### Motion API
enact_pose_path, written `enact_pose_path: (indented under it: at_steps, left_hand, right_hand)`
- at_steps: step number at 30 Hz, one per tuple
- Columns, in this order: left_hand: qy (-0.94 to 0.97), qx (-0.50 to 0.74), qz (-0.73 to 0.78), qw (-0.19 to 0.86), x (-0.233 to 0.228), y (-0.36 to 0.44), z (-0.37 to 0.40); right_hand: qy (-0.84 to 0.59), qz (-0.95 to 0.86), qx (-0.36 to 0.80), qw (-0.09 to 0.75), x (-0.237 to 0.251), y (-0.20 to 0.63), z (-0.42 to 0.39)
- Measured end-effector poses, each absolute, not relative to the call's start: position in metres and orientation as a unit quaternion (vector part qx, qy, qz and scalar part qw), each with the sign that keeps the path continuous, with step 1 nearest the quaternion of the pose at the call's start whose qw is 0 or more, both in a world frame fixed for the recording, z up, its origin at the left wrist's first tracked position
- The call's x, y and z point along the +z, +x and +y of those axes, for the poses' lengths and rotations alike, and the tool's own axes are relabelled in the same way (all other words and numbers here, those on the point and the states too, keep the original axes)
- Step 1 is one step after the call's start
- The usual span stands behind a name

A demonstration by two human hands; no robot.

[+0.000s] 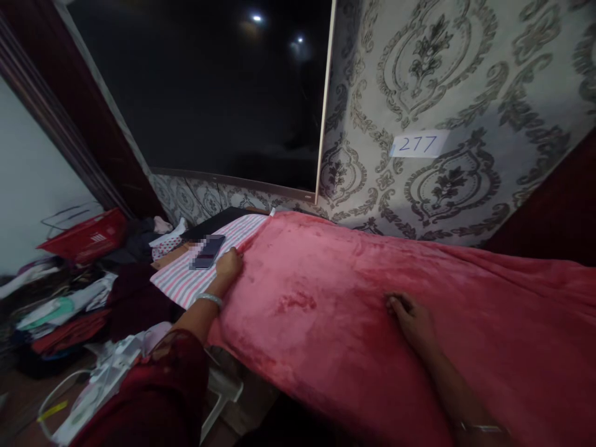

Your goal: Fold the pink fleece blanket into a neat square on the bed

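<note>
A pink plush blanket (316, 354) lies spread over a long raised surface in front of me. My left hand (230, 266) is closed on its left edge, beside a striped cloth (179, 282) that shows from under it. On the striped cloth, just left of that hand, rests a dark phone (209, 251), partly blurred out. My right hand (414, 320) rests on the blanket's middle, fingers curled and thumb against them, apparently pinching the pile. The fingertips of both hands are partly hidden.
A large dark television screen (209, 93) and patterned wallpaper (363, 143) stand behind the blanket. A paper label (419, 144) reads 277. To the left are piled clothes (69, 304), a red basket (88, 236) and a white cable (46, 403). White plastic furniture (223, 385) shows below.
</note>
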State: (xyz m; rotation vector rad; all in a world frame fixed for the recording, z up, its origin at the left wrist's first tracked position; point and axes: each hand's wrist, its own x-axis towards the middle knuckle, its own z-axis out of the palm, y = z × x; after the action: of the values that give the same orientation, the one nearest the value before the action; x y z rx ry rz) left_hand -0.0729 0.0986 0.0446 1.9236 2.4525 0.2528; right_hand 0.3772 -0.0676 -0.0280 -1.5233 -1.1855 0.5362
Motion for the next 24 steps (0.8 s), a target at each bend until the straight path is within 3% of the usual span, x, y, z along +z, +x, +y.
enact_pose_path:
  at_steps: [5, 12, 24]
  left_hand:
    - [0.634, 0.05, 0.771, 0.038, 0.053, -0.1, 0.064]
    - [0.604, 0.061, 0.794, -0.018, 0.037, -0.112, -0.014]
    - [0.603, 0.033, 0.795, -0.057, 0.042, -0.113, -0.016]
  right_hand:
    - [-0.634, -0.501, 0.23, 0.542, -0.03, 0.379, -0.067]
    - [-0.62, -0.499, 0.242, 0.555, -0.029, 0.377, -0.066]
    - [-0.581, -0.521, 0.211, 0.589, -0.027, 0.371, -0.062]
